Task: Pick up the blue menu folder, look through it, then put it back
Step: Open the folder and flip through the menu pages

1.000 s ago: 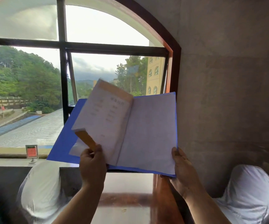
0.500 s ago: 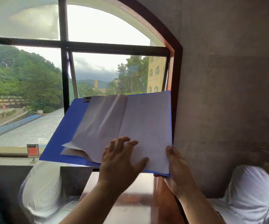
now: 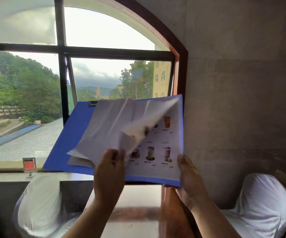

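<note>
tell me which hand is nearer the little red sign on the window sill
Left. The left hand pinches a page near the folder's middle, right of the red sign; the right hand grips the folder's far right corner.

The open blue menu folder (image 3: 66, 143) fills the middle of the frame, held up above the table (image 3: 135, 200). Bare tabletop lies open low in the middle. White cushions (image 3: 40, 205) sit lower left and lower right, and the wall (image 3: 241, 83) closes the right side.
</note>
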{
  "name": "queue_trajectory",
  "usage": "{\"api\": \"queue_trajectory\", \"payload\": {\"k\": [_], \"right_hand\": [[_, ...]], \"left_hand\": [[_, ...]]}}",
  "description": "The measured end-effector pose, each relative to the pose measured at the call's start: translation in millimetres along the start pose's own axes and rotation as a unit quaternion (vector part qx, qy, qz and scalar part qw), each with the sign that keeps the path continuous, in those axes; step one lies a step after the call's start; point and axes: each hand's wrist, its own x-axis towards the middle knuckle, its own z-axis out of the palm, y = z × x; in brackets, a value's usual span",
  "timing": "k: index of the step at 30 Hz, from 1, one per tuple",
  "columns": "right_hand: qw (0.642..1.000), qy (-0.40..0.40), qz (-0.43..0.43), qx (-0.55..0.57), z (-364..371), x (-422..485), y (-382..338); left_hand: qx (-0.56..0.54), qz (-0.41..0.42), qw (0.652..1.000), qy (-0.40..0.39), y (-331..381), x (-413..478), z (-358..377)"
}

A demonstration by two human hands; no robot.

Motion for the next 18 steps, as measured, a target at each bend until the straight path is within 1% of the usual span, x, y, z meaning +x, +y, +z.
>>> {"api": "queue_trajectory", "payload": {"k": [1, 2, 3, 4, 5, 6, 8, 10, 11, 12, 14, 16, 18], "right_hand": [[1.000, 0.003, -0.001, -0.004, -4.2, 0.6, -1.6], [1.000, 0.005, -0.005, -0.006, -7.3, 0.9, -3.2], [1.000, 0.009, -0.008, -0.005, -10.0, 1.0, -4.2], [1.000, 0.015, -0.011, -0.001, -11.9, 1.5, -5.0], [1.000, 0.021, -0.013, 0.002, -13.1, 1.7, -5.4], [1.000, 0.026, -0.016, 0.003, -13.7, 1.8, -5.8], [0.999, 0.037, -0.017, 0.006, -14.4, 2.1, -6.3], [0.999, 0.039, -0.016, 0.013, -14.7, 2.8, -6.9], [0.999, 0.036, -0.014, 0.016, -14.5, 3.3, -7.6], [0.999, 0.033, -0.011, 0.018, -14.1, 3.8, -8.7], [0.999, 0.027, -0.012, 0.015, -13.6, 4.2, -11.8], [1.000, 0.022, -0.011, 0.005, -13.5, 3.6, -14.9], [1.000, 0.017, -0.004, -0.006, -14.7, 4.0, -15.3]], "left_hand": [[-0.085, -0.075, 0.993, 0.024, -5.7, 3.4, -2.9], [-0.183, -0.153, 0.970, 0.041, -11.9, 7.6, -5.8], [-0.270, -0.225, 0.935, 0.039, -15.3, 11.4, -10.4], [-0.330, -0.274, 0.903, 0.025, -19.6, 14.2, -15.4], [-0.353, -0.296, 0.888, 0.005, -24.1, 15.8, -19.8], [-0.342, -0.299, 0.890, -0.017, -28.5, 16.3, -22.8], [-0.265, -0.277, 0.923, -0.038, -33.9, 12.1, -26.4], [-0.151, -0.256, 0.955, -0.022, -41.8, 7.4, -26.1], [-0.116, -0.260, 0.959, -0.019, -46.9, 6.0, -25.6], [-0.102, -0.275, 0.956, -0.026, -53.3, 5.5, -25.5], [-0.117, -0.332, 0.935, -0.047, -63.1, 5.3, -27.0], [-0.153, -0.383, 0.908, -0.077, -69.1, 4.2, -28.1], [-0.198, -0.398, 0.891, -0.095, -71.5, 1.8, -27.1]]}}
